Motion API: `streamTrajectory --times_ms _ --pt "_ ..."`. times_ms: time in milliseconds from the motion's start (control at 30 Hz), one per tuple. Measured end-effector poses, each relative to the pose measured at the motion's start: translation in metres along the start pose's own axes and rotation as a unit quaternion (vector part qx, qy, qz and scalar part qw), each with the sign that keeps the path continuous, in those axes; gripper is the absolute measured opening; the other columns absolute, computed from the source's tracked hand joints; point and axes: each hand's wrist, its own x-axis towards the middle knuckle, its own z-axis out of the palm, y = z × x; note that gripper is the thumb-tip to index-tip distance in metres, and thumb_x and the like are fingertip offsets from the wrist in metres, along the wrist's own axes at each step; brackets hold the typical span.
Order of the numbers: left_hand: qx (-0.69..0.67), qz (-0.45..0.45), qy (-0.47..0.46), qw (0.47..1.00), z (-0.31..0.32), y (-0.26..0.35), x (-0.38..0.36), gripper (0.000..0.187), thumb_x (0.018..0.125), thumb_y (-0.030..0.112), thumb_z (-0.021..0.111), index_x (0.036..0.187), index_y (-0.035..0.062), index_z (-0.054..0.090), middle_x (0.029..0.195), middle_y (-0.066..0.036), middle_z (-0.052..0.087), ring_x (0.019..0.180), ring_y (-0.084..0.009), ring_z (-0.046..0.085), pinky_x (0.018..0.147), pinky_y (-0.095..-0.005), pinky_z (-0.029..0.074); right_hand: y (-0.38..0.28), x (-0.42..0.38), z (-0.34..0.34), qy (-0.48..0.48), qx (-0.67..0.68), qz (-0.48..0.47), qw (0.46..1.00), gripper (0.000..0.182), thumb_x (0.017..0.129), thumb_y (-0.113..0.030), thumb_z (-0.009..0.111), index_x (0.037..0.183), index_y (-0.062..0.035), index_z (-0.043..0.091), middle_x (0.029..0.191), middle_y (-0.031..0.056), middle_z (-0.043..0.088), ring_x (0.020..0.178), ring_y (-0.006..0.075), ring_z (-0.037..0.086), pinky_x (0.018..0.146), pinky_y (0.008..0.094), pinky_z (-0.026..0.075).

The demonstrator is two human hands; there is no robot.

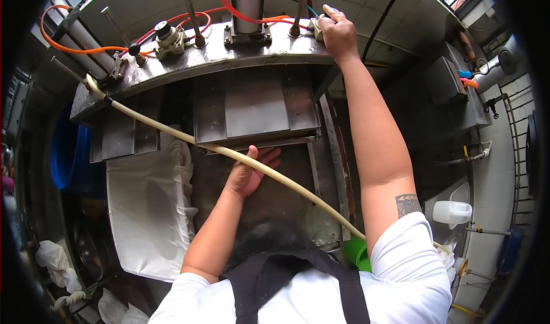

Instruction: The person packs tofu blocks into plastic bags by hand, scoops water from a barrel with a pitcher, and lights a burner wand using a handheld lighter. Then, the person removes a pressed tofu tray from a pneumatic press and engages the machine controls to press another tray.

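Observation:
My right hand is raised to the right end of the metal beam, its fingers closed on a small valve there, mostly hidden beneath them. Lower down, my left hand holds nothing, its fingers apart, just under the front edge of a metal press plate. A beige hose runs diagonally over the scene and passes across my left hand. Under that hand lies a dark metal surface. To its left is a block wrapped in white cloth.
A blue barrel stands at the left. A green bucket is beside my right upper arm. Orange tubes and a pressure regulator sit along the beam. A white plastic jug and wall pipes are at the right.

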Motion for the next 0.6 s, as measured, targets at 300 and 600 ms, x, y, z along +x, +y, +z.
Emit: streamTrajectory --times_ms 300,600 --pt "0.073 -0.013 -0.017 0.997 0.013 0.031 -0.089 0.063 0.098 0.041 0.075 0.142 0.0037 0.051 0.131 -0.022 0.067 0.111 -0.0380 0.073 0.095 -0.0550 0.062 0.046 0.039 -0.052 -0.089 0.391 0.259 0.879 0.036 0.101 -0.016 0.062 0.135 -0.0033 0.066 0.113 0.0146 0.076 0.091 0.0235 0.076 0.082 0.0335 0.063" --pt "0.201 -0.023 0.281 0.938 -0.007 0.002 -0.130 0.021 0.106 0.018 0.056 0.121 0.0042 0.057 0.106 -0.014 0.070 0.083 -0.0223 0.070 0.072 -0.0422 0.061 0.019 -0.056 -0.055 0.073 -0.062 0.100 0.990 0.079 0.094 -0.034 0.074 0.155 0.0017 0.038 0.136 0.0341 0.060 0.127 0.0478 0.060 0.107 0.0486 0.049"
